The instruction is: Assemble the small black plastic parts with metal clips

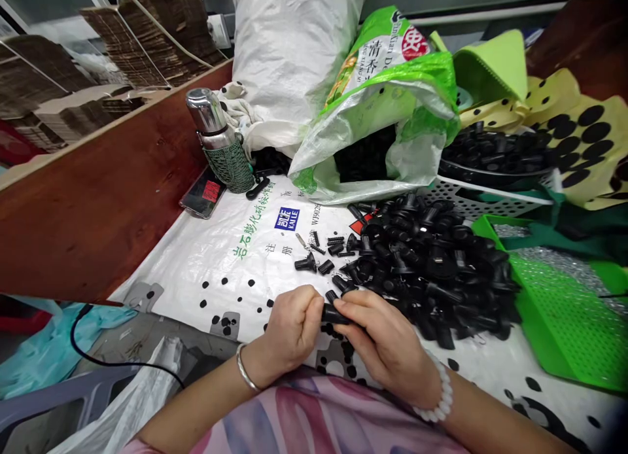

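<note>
Between my two hands, just above the front of the worktop, is a small black cylindrical part (334, 314). My left hand (294, 323) is closed in a fist round its left end. With thumb and fingers, my right hand (380, 339) pinches its right end; the covered ends cannot be seen. Beyond my right hand spreads a heap of black plastic parts (441, 261), many with a flared base and a narrow stem. Several loose black pieces (307, 263) lie to the left of the heap, on the white printed sack sheet (235, 271).
A green perforated tray (564, 323) holding small shiny metal pieces stands at the right. Behind the heap sits an open green-and-white sack (387, 107) of black parts. A thermos (220, 140) and a phone (203, 192) are beside the wooden board (108, 179) at left.
</note>
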A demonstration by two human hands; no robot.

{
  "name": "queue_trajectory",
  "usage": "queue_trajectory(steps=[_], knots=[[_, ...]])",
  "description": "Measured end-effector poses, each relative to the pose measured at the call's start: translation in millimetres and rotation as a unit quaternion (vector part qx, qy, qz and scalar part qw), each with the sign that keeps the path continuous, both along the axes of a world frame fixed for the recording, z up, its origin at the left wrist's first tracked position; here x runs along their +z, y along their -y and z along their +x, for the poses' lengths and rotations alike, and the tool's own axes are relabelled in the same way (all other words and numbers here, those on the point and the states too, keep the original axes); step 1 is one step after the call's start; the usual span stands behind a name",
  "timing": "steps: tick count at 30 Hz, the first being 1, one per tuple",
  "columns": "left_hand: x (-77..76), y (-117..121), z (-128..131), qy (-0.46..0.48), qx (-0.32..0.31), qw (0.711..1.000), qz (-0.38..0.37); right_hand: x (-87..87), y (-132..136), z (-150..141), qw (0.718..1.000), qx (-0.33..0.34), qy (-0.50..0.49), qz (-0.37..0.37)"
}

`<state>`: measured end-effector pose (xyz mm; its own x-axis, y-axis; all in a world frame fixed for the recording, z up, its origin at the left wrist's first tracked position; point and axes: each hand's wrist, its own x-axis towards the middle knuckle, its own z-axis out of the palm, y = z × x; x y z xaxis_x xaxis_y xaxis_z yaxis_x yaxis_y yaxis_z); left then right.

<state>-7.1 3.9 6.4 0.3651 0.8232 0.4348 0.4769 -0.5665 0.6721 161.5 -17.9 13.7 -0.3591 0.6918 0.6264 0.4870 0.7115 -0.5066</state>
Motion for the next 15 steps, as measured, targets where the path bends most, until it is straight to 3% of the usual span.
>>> queue_trajectory(steps=[3, 6, 11, 15], knots=[[-1.8, 4.3, 6.4, 0.045, 0.024, 0.993, -0.110, -2.3, -2.2, 0.2, 0.997, -0.015, 0.045, 0.057], [-2.8, 5.7, 8.1, 0.055, 0.026, 0.988, -0.139, -3.9, -4.0, -0.6, 0.998, -0.020, 0.033, 0.049], [-6.0, 4.5, 5.5, -0.012, 0.049, 0.997, -0.063, -1.6, -5.5, -2.3, 0.999, -0.012, -0.029, -0.040], [-9.4, 3.3, 3.4, -0.059, 0.042, 0.997, 0.034, 4.2, -4.5, -2.4, 0.981, -0.001, -0.076, -0.179]])
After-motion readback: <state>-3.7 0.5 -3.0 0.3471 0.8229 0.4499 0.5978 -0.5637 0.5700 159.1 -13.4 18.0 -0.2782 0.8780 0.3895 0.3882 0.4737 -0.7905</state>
